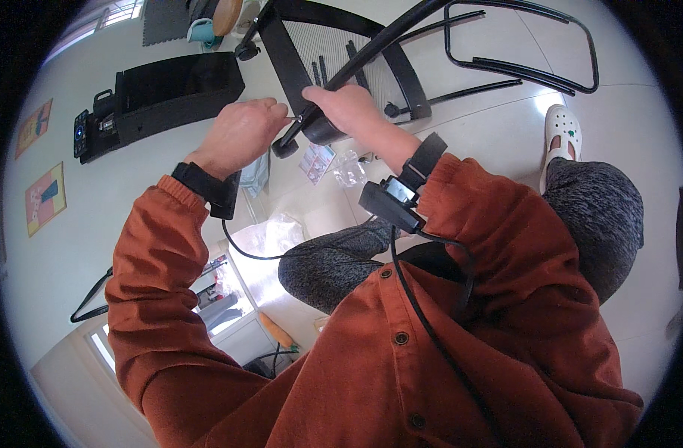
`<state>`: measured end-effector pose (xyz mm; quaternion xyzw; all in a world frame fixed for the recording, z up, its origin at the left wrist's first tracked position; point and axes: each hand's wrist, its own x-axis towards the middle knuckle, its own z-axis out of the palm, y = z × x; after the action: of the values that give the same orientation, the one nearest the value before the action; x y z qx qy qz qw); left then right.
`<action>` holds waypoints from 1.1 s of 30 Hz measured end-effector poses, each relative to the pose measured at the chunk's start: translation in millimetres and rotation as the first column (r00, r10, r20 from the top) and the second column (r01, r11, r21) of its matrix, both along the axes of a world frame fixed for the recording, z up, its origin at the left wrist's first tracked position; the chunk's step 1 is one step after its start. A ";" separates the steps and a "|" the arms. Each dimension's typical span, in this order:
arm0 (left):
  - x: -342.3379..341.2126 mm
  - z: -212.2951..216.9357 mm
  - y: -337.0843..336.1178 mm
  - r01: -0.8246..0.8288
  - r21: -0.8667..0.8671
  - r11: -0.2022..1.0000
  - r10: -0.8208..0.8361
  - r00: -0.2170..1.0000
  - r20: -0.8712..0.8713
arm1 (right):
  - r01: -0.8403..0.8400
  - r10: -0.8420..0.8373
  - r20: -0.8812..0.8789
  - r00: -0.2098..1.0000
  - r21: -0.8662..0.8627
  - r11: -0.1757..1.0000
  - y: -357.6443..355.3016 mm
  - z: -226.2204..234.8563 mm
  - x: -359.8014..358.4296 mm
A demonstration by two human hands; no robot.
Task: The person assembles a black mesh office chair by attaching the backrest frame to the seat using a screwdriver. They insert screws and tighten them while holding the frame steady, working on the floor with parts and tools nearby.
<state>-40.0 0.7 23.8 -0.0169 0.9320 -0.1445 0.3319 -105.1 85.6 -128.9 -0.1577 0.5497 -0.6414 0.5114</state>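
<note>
My right hand (346,108) is closed round a long black metal bar (382,43), near its lower end. The bar slants up to the right and ends in a dark foot-like cap (284,147). Left of it, my left hand (246,128) is closed, fingertips pinched beside the bar. A small shiny metal piece (298,119) shows between those fingertips and the bar; its kind is too small to tell. Behind the bar a black chair frame with a mesh panel (323,37) lies on the floor, with several short black rods on it.
A bent black tube frame (595,56) lies at the far right. Leaflets (316,162) and a clear plastic bag (349,170) are on the floor below my hands. A black box-shaped appliance (181,86) stands at left. Cables (412,299) hang from the devices on my wrists.
</note>
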 end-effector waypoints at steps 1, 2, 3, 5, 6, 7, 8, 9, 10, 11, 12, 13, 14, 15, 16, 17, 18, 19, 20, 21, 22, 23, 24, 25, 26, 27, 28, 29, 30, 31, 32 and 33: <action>1.5 -1.8 1.6 -0.047 -0.040 0.998 0.047 0.999 0.023 | -0.009 0.010 -0.043 0.999 0.021 1.000 0.7 0.6 -0.2; 2.6 -3.0 2.6 -0.092 -0.081 0.992 0.096 0.994 0.045 | -0.017 0.018 -0.093 0.996 0.021 1.000 1.5 1.0 -0.2; 3.5 -4.2 3.2 -0.113 -0.062 0.992 0.114 0.993 0.014 | -0.024 0.027 -0.144 0.989 0.021 0.999 2.1 1.3 0.1; 6.1 -7.3 5.0 -0.165 -0.025 0.986 0.164 0.986 -0.039 | 0.027 -0.027 -0.118 0.993 0.002 1.000 2.5 2.4 2.2; 6.9 -8.8 5.4 -0.177 -0.031 0.984 0.175 0.983 -0.049 | 0.040 -0.038 -0.104 0.994 0.012 0.999 2.5 2.4 3.0; 7.4 -10.2 6.0 -0.199 -0.040 0.979 0.197 0.979 -0.052 | 0.056 -0.056 -0.092 0.994 -0.005 0.998 2.5 2.0 3.4; 8.3 -11.5 6.9 -0.221 -0.050 0.974 0.218 0.974 -0.056 | 0.058 -0.058 -0.078 0.995 -0.003 0.998 2.7 1.5 4.1; 9.1 -12.6 8.3 -0.229 -0.058 0.972 0.225 0.972 -0.064 | 0.051 -0.051 -0.067 0.996 0.001 0.999 2.6 0.9 4.6; 10.1 -13.2 9.9 -0.237 -0.067 0.969 0.232 0.970 -0.073 | 0.046 -0.047 -0.053 0.997 -0.010 0.999 2.6 -0.1 4.8; 11.0 -13.4 11.8 -0.245 -0.076 0.966 0.240 0.968 -0.078 | 0.034 -0.035 -0.042 0.998 -0.019 0.999 3.0 -1.5 4.3; 11.8 -13.4 13.6 -0.235 -0.094 0.968 0.226 0.970 -0.090 | 0.032 -0.034 -0.039 0.999 -0.043 0.999 2.9 -2.7 4.5; 12.7 -13.6 15.5 -0.225 -0.110 0.968 0.214 0.972 -0.099 | 0.033 -0.034 -0.037 0.999 -0.031 0.999 2.4 -3.4 5.1; 13.6 -14.3 17.2 -0.214 -0.126 0.969 0.201 0.974 -0.109 | 0.045 -0.047 -0.042 0.998 -0.035 0.998 1.4 -3.9 6.3; 15.2 -15.3 19.4 -0.224 -0.103 0.969 0.208 0.967 -0.146 | 0.056 -0.058 -0.048 0.997 -0.039 0.998 0.5 -4.2 7.3; 18.0 -16.6 22.1 -0.234 -0.080 0.969 0.217 0.959 -0.182 | 0.060 -0.063 -0.058 0.996 -0.048 0.997 -0.5 -4.4 8.1; 20.8 -17.9 23.9 -0.242 -0.056 0.969 0.224 0.950 -0.218 | 0.065 -0.069 -0.067 0.995 -0.057 0.996 -1.4 -4.5 8.6; 23.6 -19.8 25.2 -0.320 0.007 0.948 0.308 0.907 -0.288 | 0.071 -0.076 -0.077 0.994 -0.066 0.995 -1.8 -5.0 8.1; 27.0 -22.5 26.7 -0.390 0.076 0.918 0.391 0.852 -0.349 | 0.051 -0.056 -0.080 0.995 -0.062 0.997 -1.9 -5.3 7.6; 30.8 -24.9 27.7 -0.451 0.150 0.880 0.471 0.786 -0.401 | 0.030 -0.035 -0.084 0.996 -0.058 0.998 -1.0 -5.5 7.0; 34.7 -26.7 28.1 -0.479 0.257 0.840 0.543 0.730 -0.415 | 0.010 -0.015 -0.088 0.996 -0.055 0.998 0.1 -5.6 6.2; 38.2 -28.4 28.1 -0.496 0.362 0.790 0.613 0.670 -0.420 | 0.000 -0.004 -0.076 0.997 -0.051 0.999 1.5 -5.1 5.7; 41.4 -30.1 28.0 -0.501 0.463 0.731 0.678 0.607 -0.414 | -0.007 0.004 -0.064 0.998 -0.048 0.999 3.1 -4.4 5.4; 43.1 -31.8 26.5 -0.582 0.531 0.615 0.785 0.512 -0.349 | -0.016 0.014 -0.052 0.999 -0.043 0.999 3.8 -3.5 4.7; 45.1 -32.0 25.5 -0.585 0.618 0.526 0.845 0.442 -0.301 | -0.009 0.007 -0.062 0.998 -0.039 0.999 4.6 -2.6 4.5; 47.3 -31.8 25.4 -0.618 0.678 0.398 0.913 0.341 -0.225 | -0.003 0.000 -0.071 0.997 -0.035 0.999 5.0 -1.7 4.6; 48.7 -31.0 25.3 -0.636 0.725 0.266 0.961 0.236 -0.145 | 0.002 -0.004 -0.083 0.997 -0.031 1.000 4.8 -0.7 4.8; 49.3 -30.7 25.6 -0.633 0.740 0.227 0.971 0.209 -0.119 | 0.012 -0.014 -0.074 0.997 -0.021 1.000 5.0 -0.4 5.3; 49.7 -30.2 26.8 -0.629 0.754 0.191 0.979 0.182 -0.096 | 0.021 -0.021 -0.068 0.997 -0.010 1.000 4.8 -0.2 5.9; 49.2 -29.2 27.8 -0.632 0.760 0.153 0.986 0.152 -0.072 | 0.028 -0.028 -0.067 0.997 0.004 1.000 4.3 -0.3 6.3; 48.1 -27.7 28.9 -0.621 0.774 0.123 0.991 0.124 -0.058 | 0.023 -0.023 -0.041 0.999 -0.007 1.000 3.8 -0.5 6.6; 47.2 -26.8 31.5 -0.618 0.781 0.090 0.995 0.093 -0.041 | 0.015 -0.015 -0.020 1.000 -0.013 1.000 3.3 -1.3 6.7; 45.9 -25.8 34.2 -0.614 0.788 0.056 0.998 0.061 -0.024 | 0.005 -0.006 -0.006 1.000 -0.010 1.000 3.1 -2.1 6.8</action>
<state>5.9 34.9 -2.0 -0.5225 0.7505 0.4039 0.0252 -98.3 88.7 -131.1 -0.1605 0.5486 -0.6449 0.5073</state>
